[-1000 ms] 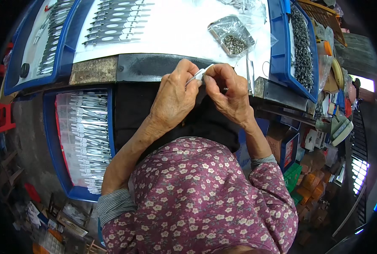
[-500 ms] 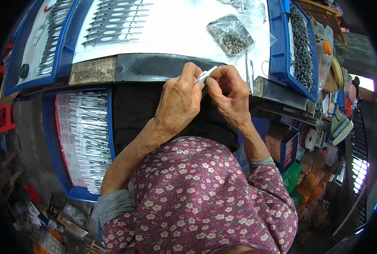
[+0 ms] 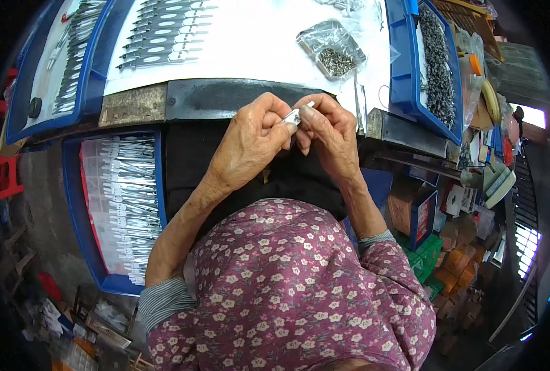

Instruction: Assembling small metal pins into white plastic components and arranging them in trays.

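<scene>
Over the table's front edge, both hands meet at a small slim white piece (image 3: pixel 293 117) with a grey fitting on its face. My left hand (image 3: pixel 252 141) pinches its near end between thumb and fingertips. On the far end lie the thumb and forefinger of my right hand (image 3: pixel 332 137), closed on the same piece. Fingers cover much of it, so its full shape cannot be made out. Beyond my right hand, a square metal dish (image 3: pixel 315 51) lined with clear plastic contains small metal rivet-like parts (image 3: pixel 337 62).
Dark flat strips with oval holes (image 3: pixel 157 46) lie in a row at the back left. Blue trays stand at both sides: the left one (image 3: pixel 88 80) with slim parts, the right one (image 3: pixel 405 80) with small dark pieces. A lower blue bin (image 3: pixel 71 185) contains many silvery strips.
My right thumb has moved onto the white piece and my right fingers have curled in closer. The view has shifted slightly; both hands stay at nearly the same spot.
</scene>
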A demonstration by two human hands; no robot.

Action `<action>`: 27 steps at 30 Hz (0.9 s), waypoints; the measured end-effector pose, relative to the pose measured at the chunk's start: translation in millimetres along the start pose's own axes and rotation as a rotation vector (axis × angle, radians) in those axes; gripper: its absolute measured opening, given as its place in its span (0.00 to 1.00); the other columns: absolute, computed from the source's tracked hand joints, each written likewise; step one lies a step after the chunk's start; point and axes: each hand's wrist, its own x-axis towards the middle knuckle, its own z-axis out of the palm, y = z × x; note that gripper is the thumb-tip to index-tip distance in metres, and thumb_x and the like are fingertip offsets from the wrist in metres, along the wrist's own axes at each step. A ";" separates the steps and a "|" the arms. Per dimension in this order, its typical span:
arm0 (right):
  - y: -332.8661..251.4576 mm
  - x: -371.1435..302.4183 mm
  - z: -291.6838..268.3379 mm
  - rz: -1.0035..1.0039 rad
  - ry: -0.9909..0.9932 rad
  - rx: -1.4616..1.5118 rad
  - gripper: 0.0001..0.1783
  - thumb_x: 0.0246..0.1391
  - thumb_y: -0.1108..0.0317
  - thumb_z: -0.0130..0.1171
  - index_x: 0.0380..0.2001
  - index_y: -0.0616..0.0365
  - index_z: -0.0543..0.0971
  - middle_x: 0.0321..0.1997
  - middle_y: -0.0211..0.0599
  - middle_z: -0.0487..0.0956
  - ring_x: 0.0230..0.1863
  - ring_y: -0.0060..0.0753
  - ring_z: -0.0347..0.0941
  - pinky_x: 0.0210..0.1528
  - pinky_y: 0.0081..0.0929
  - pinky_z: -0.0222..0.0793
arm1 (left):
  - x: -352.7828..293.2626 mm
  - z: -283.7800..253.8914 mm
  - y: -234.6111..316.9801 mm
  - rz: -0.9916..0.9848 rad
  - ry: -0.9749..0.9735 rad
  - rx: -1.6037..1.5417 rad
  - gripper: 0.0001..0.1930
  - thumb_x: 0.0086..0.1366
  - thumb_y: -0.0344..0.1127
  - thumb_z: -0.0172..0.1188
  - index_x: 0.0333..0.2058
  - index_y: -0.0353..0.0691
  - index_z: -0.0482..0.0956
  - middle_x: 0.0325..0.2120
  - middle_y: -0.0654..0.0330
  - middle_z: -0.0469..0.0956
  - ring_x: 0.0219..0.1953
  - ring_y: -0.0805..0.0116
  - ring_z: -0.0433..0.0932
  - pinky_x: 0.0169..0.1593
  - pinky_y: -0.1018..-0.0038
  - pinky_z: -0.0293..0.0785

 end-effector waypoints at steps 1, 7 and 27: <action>-0.6 -0.3 2.7 -0.003 0.020 0.022 0.12 0.56 0.68 0.50 0.36 0.69 0.71 0.22 0.31 0.70 0.16 0.16 0.63 0.17 0.12 0.60 | -0.4 -1.0 1.4 -0.009 -0.005 0.002 0.07 0.62 0.32 0.51 0.35 0.33 0.69 0.17 0.65 0.71 0.17 0.85 0.64 0.17 0.88 0.56; 0.2 -3.9 9.0 -0.055 0.063 0.015 0.12 0.55 0.69 0.51 0.36 0.69 0.73 0.21 0.30 0.70 0.16 0.15 0.61 0.16 0.12 0.56 | -0.9 -2.9 -2.1 -0.033 -0.011 -0.053 0.10 0.63 0.37 0.49 0.34 0.36 0.69 0.16 0.66 0.70 0.15 0.86 0.61 0.15 0.89 0.52; -15.4 4.1 9.2 -0.051 -0.102 -0.143 0.09 0.54 0.71 0.51 0.36 0.65 0.74 0.22 0.25 0.69 0.19 0.11 0.59 0.19 0.10 0.51 | -2.1 -21.2 -0.6 -0.101 -0.151 -0.309 0.10 0.62 0.39 0.51 0.33 0.38 0.67 0.15 0.66 0.69 0.13 0.87 0.58 0.14 0.89 0.48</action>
